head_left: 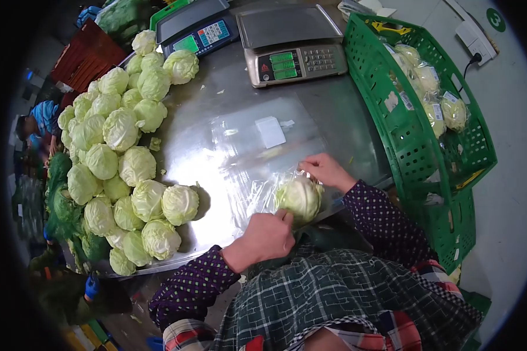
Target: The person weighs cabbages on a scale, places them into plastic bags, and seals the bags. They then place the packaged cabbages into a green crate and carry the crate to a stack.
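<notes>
A pale green cabbage [301,199] lies at the table's near edge, partly inside a clear plastic bag [262,196]. My left hand [263,236] is closed at the cabbage's near left side, its fingertips pinching what looks like the bag's edge. On the far right side of the cabbage, my right hand [327,169] pinches the bag's plastic between thumb and fingers. Beyond the cabbage, flat clear bags [301,114] lie on the metal table [187,123], with a small white paper [271,132] on them.
A large pile of cabbages [120,128] covers the table's left side. Two scales, one silver [293,58] and one dark [202,35], stand at the back. On the right, a green crate [375,88] holds several wrapped, labelled cabbages. Another person [44,120] is at far left.
</notes>
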A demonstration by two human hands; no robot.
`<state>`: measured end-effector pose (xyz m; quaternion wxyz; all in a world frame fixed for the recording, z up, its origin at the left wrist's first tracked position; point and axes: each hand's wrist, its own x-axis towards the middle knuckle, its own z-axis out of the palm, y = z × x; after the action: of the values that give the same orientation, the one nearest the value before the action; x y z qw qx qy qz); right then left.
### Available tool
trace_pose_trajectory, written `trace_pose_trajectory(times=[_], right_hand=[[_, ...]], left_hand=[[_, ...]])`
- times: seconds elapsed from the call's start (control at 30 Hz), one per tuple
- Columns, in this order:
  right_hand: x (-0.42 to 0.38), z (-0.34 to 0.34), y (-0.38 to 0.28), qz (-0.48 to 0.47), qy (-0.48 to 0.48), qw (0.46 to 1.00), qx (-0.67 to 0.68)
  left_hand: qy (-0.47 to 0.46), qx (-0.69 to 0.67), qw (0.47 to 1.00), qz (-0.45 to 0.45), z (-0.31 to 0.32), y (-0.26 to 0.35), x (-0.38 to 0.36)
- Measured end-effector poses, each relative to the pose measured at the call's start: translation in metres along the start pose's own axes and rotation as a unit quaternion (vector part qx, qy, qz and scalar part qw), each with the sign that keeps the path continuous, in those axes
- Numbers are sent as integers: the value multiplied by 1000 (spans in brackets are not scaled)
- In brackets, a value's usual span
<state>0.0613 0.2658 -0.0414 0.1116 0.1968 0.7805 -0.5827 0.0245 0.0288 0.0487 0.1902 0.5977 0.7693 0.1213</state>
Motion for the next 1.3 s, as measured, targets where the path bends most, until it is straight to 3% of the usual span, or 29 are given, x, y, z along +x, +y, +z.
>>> trace_pose_trajectory(times=[0.03,0.1,0.13,0.2,0.33,0.43,0.47,0.5,0.53,0.6,0.67,0.7,0.73,0.8,0.83,0.9,0.93,1.0,1.03,1.07,1.13,1.17,1.27,1.3], right_hand=[[3,7,1,-4,-1,1000,0],[7,25,8,-240,168,942,-161],[-1,26,-7,-242,169,942,-159],[-16,21,-39,-347,220,872,-268],[-30,1,-51,-370,249,828,-340],[-40,-14,-99,-371,215,855,-291],[-40,-17,-111,-387,222,870,-211],[-43,-18,-121,-401,227,878,-131],[-51,-20,-130,-405,233,874,-132],[-62,-29,-156,-445,185,842,-244],[-68,-37,-176,-454,179,839,-239],[-74,-39,-182,-461,166,840,-233],[-81,-44,-188,-461,170,838,-238],[-93,-56,-202,-365,118,886,-261],[-95,-59,-213,-364,117,884,-268],[-102,-49,-220,-369,192,895,-160],[-95,-51,-214,-366,193,896,-162],[-78,-55,-207,-293,172,898,-281],[-86,-55,-216,-361,201,873,-258],[-86,-49,-212,-353,193,880,-253],[-78,-49,-203,-364,233,871,-235],[-62,-54,-182,-327,230,844,-358],[-81,-50,-196,-370,272,847,-266],[-87,-48,-191,-346,266,862,-258]], left_hand=[[-1,1,1000,-5,10,-2,-4],[9,2,1000,-4,28,-7,-9],[9,5,1000,-5,31,-7,-15],[34,27,997,57,31,-13,-23],[202,-48,969,132,-44,-6,-37],[280,-104,938,174,-108,10,-43],[278,-103,938,179,-124,11,-46],[297,-115,935,158,-138,11,-47],[317,-124,930,139,-146,11,-48],[327,-152,924,128,-145,7,-45],[312,-136,936,94,-140,4,-49],[314,-238,916,75,-139,-3,-53],[362,-251,894,77,-142,-11,-58],[385,-221,891,98,-151,-9,-63],[391,-225,887,100,-149,-12,-57],[332,-315,889,12,-142,-20,-49],[330,-319,888,13,-139,-19,-47],[385,-413,824,53,-139,-20,-43],[412,-376,824,100,-139,-32,-45],[400,-368,839,11,-141,-34,-52],[350,-422,836,-2,-131,-44,-42],[344,-436,832,5,-128,-49,-40],[401,-433,805,60,-121,-36,-42],[392,-412,821,52,-112,-32,-46]])
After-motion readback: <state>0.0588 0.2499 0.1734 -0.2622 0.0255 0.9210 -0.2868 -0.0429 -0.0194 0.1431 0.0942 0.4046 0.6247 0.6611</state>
